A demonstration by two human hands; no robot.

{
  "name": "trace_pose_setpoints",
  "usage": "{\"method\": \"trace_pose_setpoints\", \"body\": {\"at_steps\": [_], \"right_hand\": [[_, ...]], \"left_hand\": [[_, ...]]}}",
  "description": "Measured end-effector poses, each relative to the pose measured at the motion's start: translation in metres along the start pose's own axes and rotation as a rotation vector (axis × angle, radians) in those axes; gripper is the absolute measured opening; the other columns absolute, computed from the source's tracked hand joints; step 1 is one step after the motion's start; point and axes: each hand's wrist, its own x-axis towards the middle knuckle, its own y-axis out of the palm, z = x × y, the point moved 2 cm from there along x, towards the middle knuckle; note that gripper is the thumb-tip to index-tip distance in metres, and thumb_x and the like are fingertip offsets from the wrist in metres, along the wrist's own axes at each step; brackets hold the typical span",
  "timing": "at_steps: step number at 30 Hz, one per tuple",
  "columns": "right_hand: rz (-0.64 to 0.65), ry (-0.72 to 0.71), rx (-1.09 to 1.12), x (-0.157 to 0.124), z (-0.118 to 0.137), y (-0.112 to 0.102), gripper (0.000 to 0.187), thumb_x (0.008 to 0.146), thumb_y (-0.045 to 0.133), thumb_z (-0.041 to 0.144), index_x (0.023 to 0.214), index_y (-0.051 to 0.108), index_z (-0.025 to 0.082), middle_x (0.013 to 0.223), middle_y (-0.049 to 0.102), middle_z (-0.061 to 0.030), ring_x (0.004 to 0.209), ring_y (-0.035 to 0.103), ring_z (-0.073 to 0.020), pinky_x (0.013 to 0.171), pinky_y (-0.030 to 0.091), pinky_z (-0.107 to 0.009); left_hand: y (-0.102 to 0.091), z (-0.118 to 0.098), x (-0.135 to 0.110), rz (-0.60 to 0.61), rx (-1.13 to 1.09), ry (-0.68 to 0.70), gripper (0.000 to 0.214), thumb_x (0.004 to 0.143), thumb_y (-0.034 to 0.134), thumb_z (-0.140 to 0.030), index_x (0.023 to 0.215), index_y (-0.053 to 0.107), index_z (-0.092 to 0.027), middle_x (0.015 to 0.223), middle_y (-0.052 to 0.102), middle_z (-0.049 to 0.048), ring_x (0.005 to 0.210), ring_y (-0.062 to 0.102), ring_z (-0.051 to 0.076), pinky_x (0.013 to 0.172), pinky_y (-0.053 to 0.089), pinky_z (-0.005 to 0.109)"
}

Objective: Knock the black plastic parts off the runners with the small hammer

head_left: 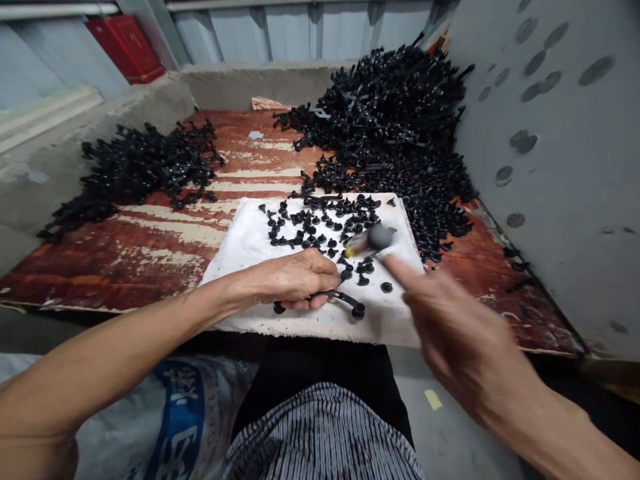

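My left hand is closed on a black plastic handle-like piece with a round end, low over a white cloth-covered board. Against the fingertips there is also a small black round part. My right hand, smeared by motion, wraps round the handle of a small hammer. Its dark head, with a yellow spot at one end, hangs above the board, apart from the held piece. Several small black mushroom-shaped parts lie scattered on the cloth just beyond my hands.
A large heap of black parts rises at the back right, spilling down along the board. A smaller heap lies at the left on the worn red-brown tabletop. A grey panel walls the right side; a printed sack sits below left.
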Motion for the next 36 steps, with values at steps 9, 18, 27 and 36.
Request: {"method": "trace_pose_setpoints", "body": {"at_steps": [9, 18, 27, 36], "right_hand": [[-0.042, -0.100, 0.006, 0.000, -0.005, 0.004, 0.063, 0.092, 0.044, 0.002, 0.149, 0.046, 0.029, 0.117, 0.073, -0.0087, 0.100, 0.074, -0.0247, 0.084, 0.063, -0.040], [0.028, -0.069, -0.018, -0.003, -0.017, 0.007, 0.055, 0.094, 0.044, 0.007, 0.145, 0.052, 0.026, 0.119, 0.075, -0.0101, 0.100, 0.075, -0.0226, 0.085, 0.062, -0.037], [-0.044, 0.306, 0.395, 0.005, -0.022, -0.004, 0.036, 0.090, 0.061, 0.028, 0.125, 0.068, 0.030, 0.078, 0.075, -0.0014, 0.049, 0.062, -0.0116, 0.042, 0.053, -0.021], [-0.378, 0.967, 1.040, 0.003, -0.066, 0.008, 0.070, 0.048, 0.092, 0.044, 0.109, 0.062, 0.027, 0.055, 0.051, 0.0095, 0.036, 0.034, -0.0045, 0.028, 0.032, -0.014]], "left_hand": [[0.000, 0.005, 0.003, 0.027, -0.047, -0.005, 0.037, 0.091, 0.048, -0.026, 0.055, 0.048, -0.019, 0.035, 0.040, -0.0048, 0.027, 0.028, 0.005, 0.029, 0.022, 0.017], [0.002, 0.002, 0.004, 0.003, -0.075, -0.022, 0.035, 0.089, 0.051, -0.024, 0.054, 0.048, -0.019, 0.035, 0.040, -0.0060, 0.027, 0.029, 0.005, 0.028, 0.022, 0.016], [-0.001, -0.006, -0.007, -0.042, -0.093, 0.017, 0.033, 0.088, 0.055, -0.030, 0.058, 0.051, -0.017, 0.042, 0.049, -0.0059, 0.030, 0.036, 0.004, 0.031, 0.027, 0.015], [-0.201, 0.005, -0.081, -1.276, 0.502, -0.035, 0.022, 0.081, 0.063, -0.035, 0.070, 0.059, -0.016, 0.062, 0.057, -0.0005, 0.067, 0.057, 0.015, 0.061, 0.040, 0.024]]}}
